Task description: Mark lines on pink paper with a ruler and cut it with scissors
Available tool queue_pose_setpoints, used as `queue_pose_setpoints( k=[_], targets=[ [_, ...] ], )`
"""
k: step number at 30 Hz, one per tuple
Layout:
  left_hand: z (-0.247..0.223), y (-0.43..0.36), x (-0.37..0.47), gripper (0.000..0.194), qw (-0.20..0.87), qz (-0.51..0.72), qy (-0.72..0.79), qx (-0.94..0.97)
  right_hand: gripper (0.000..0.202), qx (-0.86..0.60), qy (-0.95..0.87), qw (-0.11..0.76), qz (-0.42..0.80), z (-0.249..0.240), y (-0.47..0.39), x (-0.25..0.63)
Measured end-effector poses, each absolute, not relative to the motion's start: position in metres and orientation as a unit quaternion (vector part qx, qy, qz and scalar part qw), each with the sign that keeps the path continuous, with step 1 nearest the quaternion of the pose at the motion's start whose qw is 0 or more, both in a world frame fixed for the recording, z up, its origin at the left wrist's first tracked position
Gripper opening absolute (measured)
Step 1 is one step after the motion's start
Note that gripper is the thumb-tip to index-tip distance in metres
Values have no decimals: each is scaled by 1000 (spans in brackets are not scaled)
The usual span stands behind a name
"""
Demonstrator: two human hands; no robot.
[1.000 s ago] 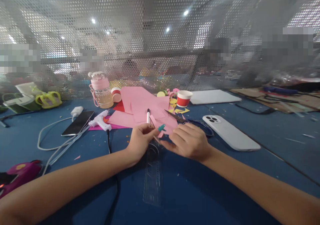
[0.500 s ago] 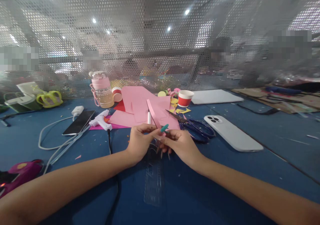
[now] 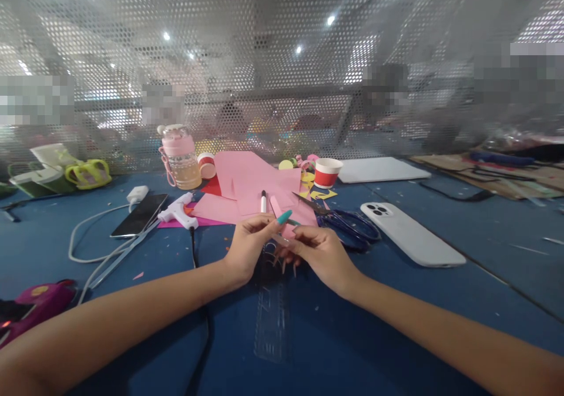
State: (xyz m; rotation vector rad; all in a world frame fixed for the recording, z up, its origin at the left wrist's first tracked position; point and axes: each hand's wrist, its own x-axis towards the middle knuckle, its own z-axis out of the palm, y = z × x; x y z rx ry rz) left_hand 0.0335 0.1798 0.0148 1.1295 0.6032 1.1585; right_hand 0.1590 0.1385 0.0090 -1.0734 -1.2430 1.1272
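Observation:
A narrow pink paper strip (image 3: 288,231) is pinched between my two hands, its free end curving away over the pink paper sheets (image 3: 255,175). My left hand (image 3: 244,246), with a long teal thumbnail, is closed on the strip from the left. From the other side my right hand (image 3: 325,255) grips it, with its lower fingers curled beneath. The fingertips hide part of the strip. Just beyond the hands lies a white marker with a black tip (image 3: 263,203). Dark-blue-handled scissors (image 3: 352,227) rest to the right. Below the hands is a clear ruler (image 3: 269,325).
On the left lie a white glue gun (image 3: 177,212), a black phone (image 3: 137,217) and a white cable. A pink-topped bottle (image 3: 180,160) and a red-and-white paper cup (image 3: 326,174) stand behind. A white phone (image 3: 409,234) lies right. Perforated metal mesh (image 3: 282,90) closes the back.
The pink strip's free end has come down and nearer my hands, uncovering the marker's tip. My left thumb has lifted slightly; both hands remain in about the same place.

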Motion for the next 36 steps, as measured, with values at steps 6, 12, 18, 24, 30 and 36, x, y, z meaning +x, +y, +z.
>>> queue_pose_setpoints(
  k=[6,12,18,24,30,36],
  targets=[
    [14,181,34,17,632,524,247,515,37,-443,-542,543,464,6,139,161],
    [15,181,33,14,630,495,257,540,34,-425,-564,553,442,7,138,161],
    [14,180,32,15,649,465,265,540,32,-430,-593,567,376,6,140,164],
    [14,179,32,18,667,465,266,518,28,-429,-638,554,320,4,143,169],
    [18,178,31,20,633,487,259,542,32,-430,-644,530,346,2,142,169],
    [16,179,31,16,642,482,258,537,31,-428,-653,531,330,3,142,169]
  ],
)
